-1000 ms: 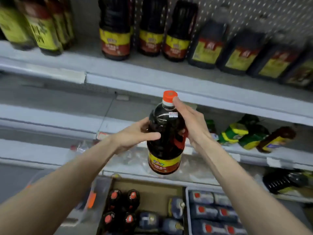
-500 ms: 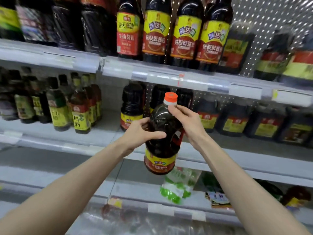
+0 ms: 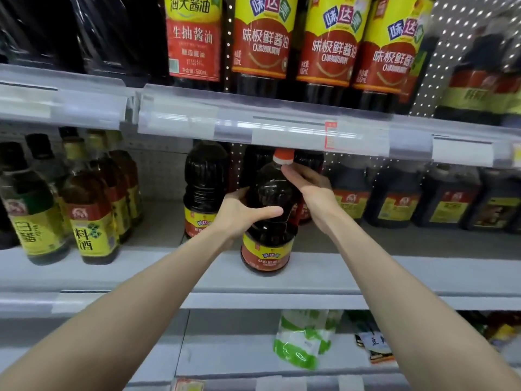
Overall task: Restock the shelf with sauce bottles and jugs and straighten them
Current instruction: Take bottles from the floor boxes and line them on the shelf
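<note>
Head view: a person holds a dark sauce bottle [image 3: 267, 221] at the front edge of a grey shelf [image 3: 366, 275]; whether its base touches cannot be told. The left hand [image 3: 239, 218] wraps the bottle's belly, thumb across the front. The right hand [image 3: 310, 190] pinches its neck just under the orange cap [image 3: 283, 156]. Left of the bottle stand small bottles [image 3: 90, 215]; right of it, dark jugs [image 3: 394, 201]; below it, a green-and-white bag [image 3: 301, 340].

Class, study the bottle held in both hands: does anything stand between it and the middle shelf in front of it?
Nothing visible blocks the sauce bottle from the middle shelf just below it. Only the upper shelf's price rail sits close above its orange cap.
</note>
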Demonstrator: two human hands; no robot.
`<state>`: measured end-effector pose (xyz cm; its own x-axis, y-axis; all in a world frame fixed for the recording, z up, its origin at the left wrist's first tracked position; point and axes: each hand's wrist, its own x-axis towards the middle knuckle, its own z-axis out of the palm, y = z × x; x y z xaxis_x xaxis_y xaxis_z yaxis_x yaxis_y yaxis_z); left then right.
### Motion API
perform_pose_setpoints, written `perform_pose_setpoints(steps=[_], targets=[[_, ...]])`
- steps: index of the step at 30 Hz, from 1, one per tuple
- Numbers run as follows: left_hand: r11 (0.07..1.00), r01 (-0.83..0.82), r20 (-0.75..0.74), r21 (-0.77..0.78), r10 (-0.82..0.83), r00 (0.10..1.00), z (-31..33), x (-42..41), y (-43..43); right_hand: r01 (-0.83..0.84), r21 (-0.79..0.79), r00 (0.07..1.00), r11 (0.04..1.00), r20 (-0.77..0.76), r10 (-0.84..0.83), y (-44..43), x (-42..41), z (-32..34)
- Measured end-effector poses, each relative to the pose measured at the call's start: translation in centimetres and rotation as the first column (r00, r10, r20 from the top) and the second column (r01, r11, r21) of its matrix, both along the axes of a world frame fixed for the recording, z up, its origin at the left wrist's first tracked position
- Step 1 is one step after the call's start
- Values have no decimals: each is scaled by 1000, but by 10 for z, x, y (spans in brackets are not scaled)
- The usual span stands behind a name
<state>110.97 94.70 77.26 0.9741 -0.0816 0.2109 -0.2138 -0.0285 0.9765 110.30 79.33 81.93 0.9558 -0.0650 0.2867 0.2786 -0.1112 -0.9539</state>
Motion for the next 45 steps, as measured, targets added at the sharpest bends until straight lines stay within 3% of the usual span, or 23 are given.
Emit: perform_pose_setpoints(steps=[11,19,29,45], targets=[[998,-57,-40,-11,57,998,-12,24,-12,38,-21,999,999,-27,-38,-1,31,-13],[995,-96,19,12,96,995,-44,6,-12,-3,-16,999,1000,38,4,-10,21,-33],[990,-129,-55,-61,125,991,-80,2,-18,-2,-48,971,999,-241,-10,-18,15,-113],[982,-166,-67,-94,161,985,-88,26,-20,-14,1,976,1000,-219,14,-19,44,-129]])
